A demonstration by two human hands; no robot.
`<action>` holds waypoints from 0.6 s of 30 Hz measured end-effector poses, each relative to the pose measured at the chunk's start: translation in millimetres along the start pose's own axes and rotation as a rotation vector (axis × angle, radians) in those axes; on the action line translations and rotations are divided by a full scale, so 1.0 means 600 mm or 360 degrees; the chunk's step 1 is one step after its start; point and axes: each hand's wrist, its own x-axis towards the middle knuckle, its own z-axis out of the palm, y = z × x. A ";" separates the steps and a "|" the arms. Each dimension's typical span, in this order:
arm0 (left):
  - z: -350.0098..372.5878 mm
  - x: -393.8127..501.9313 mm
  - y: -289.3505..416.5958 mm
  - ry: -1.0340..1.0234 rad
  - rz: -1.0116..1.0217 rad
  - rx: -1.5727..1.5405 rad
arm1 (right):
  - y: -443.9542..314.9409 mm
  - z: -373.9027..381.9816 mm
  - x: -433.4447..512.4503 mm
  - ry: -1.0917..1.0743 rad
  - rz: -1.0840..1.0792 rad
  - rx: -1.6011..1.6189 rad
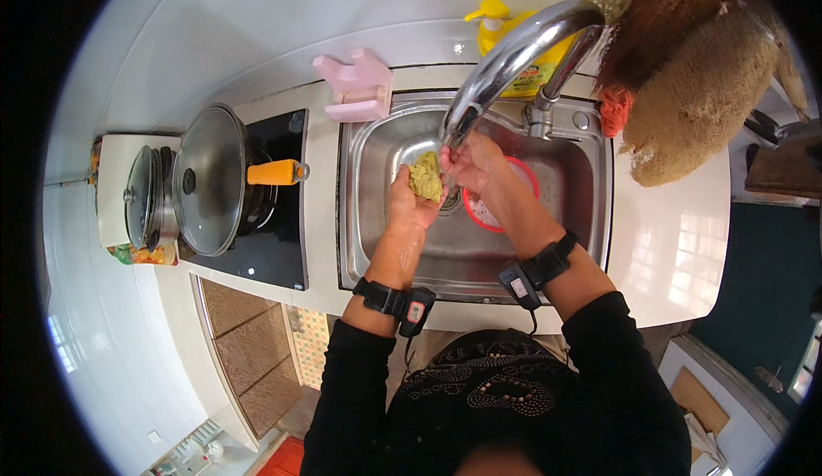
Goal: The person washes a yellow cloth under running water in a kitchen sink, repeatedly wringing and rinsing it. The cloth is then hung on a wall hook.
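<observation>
Over the left part of the stainless steel sink (398,264), my left hand (414,203) holds a crumpled yellow-green piece, perhaps a sponge or cloth (425,177). My right hand (472,162) is beneath the mouth of the curved chrome faucet (514,58), its fingers spread and wet, with nothing seen in them. Its fingertips are beside the yellow-green piece; whether they touch it I cannot tell. Below my right hand, a red-rimmed basin (534,177) with foamy water stands in the sink, partly hidden by my right wrist. The drain (452,204) shows between my hands.
Left of the sink, a lidded pan (212,180) with an orange handle stands on the black cooktop (282,232). A pink plastic rack (359,87) and a yellow pump bottle (491,33) are behind the sink. Dried loofahs (700,91) hang at the right, near red mesh (616,110).
</observation>
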 end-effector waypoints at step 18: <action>0.087 -0.013 -0.051 -0.0364 0.0681 0.0430 | 0.038 -0.015 0.007 -0.0028 -0.1578 -0.2195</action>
